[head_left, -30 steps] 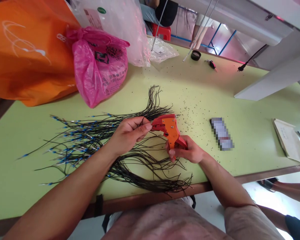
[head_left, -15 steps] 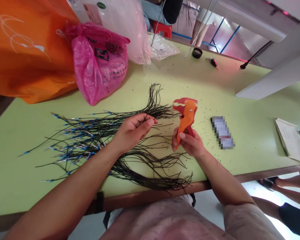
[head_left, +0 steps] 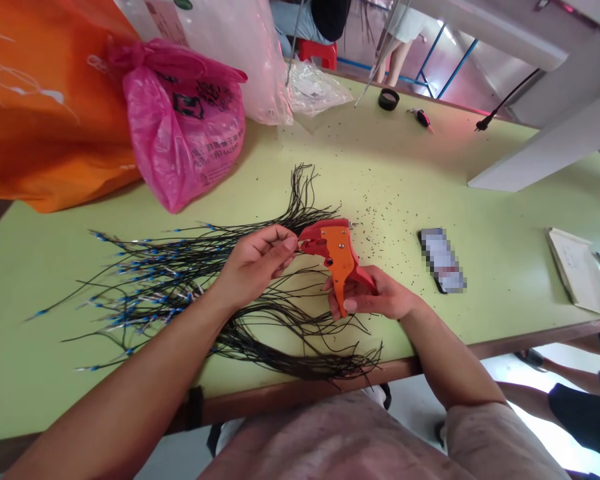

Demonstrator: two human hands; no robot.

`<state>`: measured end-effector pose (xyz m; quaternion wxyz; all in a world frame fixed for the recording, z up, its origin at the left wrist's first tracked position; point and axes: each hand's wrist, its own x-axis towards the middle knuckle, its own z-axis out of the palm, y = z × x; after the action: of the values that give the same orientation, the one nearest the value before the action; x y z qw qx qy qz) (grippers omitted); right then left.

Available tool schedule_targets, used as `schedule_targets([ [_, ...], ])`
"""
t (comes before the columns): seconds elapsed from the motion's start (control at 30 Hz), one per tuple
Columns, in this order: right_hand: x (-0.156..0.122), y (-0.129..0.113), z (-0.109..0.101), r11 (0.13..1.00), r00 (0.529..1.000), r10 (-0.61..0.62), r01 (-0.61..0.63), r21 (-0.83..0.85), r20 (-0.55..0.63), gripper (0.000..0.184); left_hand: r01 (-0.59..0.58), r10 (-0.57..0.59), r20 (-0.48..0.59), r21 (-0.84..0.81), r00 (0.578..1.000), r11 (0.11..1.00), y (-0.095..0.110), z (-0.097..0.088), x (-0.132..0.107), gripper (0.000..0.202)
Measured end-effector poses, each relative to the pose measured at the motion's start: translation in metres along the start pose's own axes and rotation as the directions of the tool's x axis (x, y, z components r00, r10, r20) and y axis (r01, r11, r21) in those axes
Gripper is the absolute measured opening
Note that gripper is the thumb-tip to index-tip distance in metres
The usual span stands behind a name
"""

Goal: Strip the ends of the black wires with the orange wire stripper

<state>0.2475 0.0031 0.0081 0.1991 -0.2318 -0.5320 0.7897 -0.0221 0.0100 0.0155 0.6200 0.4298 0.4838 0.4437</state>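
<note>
My right hand is wrapped round the handles of an orange and red wire stripper. The tool's jaws point left and meet the fingertips of my left hand. A thin black wire is pinched between that thumb and forefinger, its end at the jaws; most of it is hidden by the hand. Beneath both hands spreads a bundle of black wires. Blue and metal connectors tip their left ends, while the right ends fan out loose.
An orange bag, a pink plastic bag and clear plastic bags stand at the back left. Tiny black scraps lie scattered near a phone. A black tape roll and a grey post are farther back. Other people are nearby.
The wire stripper has moved left and down, turning so its jaws meet the wire at my left fingertips. My left hand keeps its pinch, and the whole view has shifted slightly.
</note>
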Motion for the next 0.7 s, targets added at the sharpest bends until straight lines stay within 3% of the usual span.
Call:
schedule_targets([
  [0.23, 0.0002, -0.0003, 0.0000, 1.000, 1.000, 0.023, -0.024, -0.013, -0.013, 0.040, -0.136, 0.138, -0.004, 0.154, 0.990, 0.979, 0.0075, -0.0002, -0.0040, 0.033],
  [0.7, 0.0029, 0.0003, 0.0067, 0.998, 0.995, 0.053, -0.054, -0.016, -0.089, 0.033, -0.189, 0.187, 0.027, 0.211, 0.982, 0.959, 0.0086, -0.0053, -0.0070, 0.033],
])
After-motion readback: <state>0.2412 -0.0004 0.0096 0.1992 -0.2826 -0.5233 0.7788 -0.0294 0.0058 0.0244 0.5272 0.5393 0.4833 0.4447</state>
